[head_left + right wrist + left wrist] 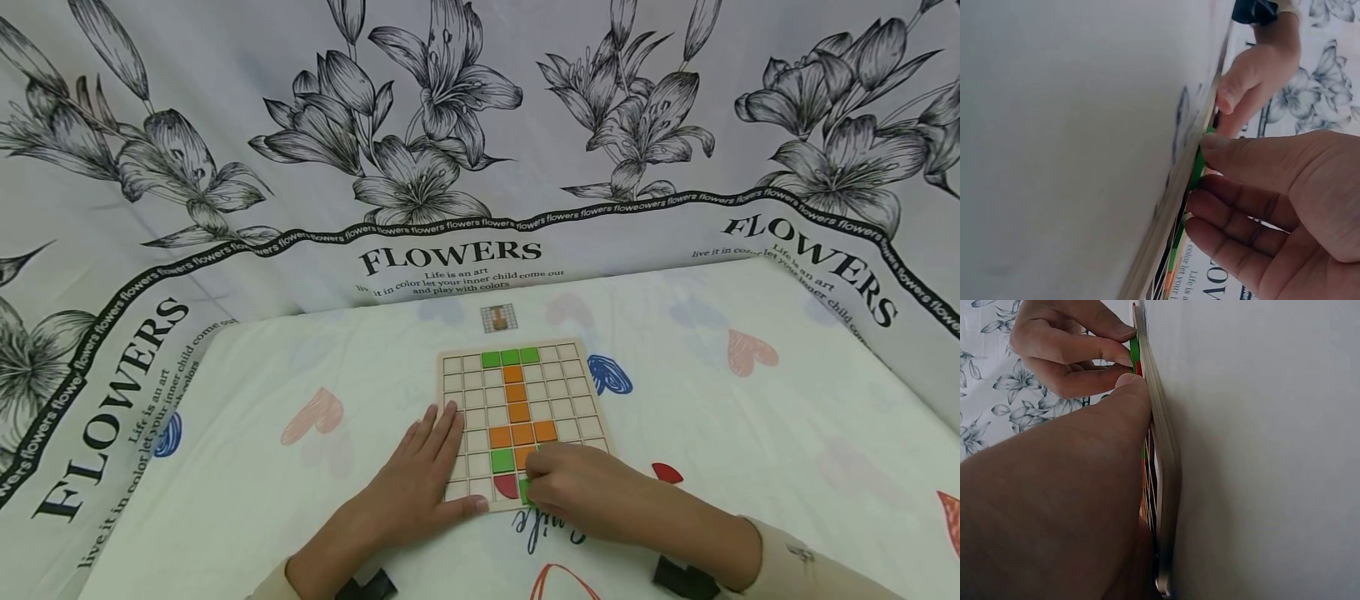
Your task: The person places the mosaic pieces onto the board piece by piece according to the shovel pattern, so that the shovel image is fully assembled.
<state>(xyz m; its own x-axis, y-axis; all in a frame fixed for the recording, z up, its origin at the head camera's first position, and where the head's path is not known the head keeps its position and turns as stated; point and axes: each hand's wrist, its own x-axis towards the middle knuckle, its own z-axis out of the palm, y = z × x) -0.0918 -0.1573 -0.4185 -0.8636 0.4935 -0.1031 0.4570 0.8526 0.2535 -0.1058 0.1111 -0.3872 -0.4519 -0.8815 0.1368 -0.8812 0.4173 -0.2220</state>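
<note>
A wooden grid board (585, 387) lies on the cloth with colored tiles in its cells. Along its left edge rests my left hand (420, 471), fingers straight and thumb by the near edge. My right hand (581, 492) is over the near side and pinches a green tile (1197, 167) between thumb and fingers, right at the board's surface. Beside that tile sits a red quarter-round tile (506, 486), with a green square tile (502, 460) above it. Orange tiles (519, 412) run up the middle to a row of green tiles (511, 357). My right hand hides some near-right cells.
A small pattern card (498, 317) lies beyond the board. To the right, a solid red shape (667, 472) shows past my right forearm. Pale hearts are printed on the white cloth (375, 358), and a flower-printed curtain (645, 233) stands behind.
</note>
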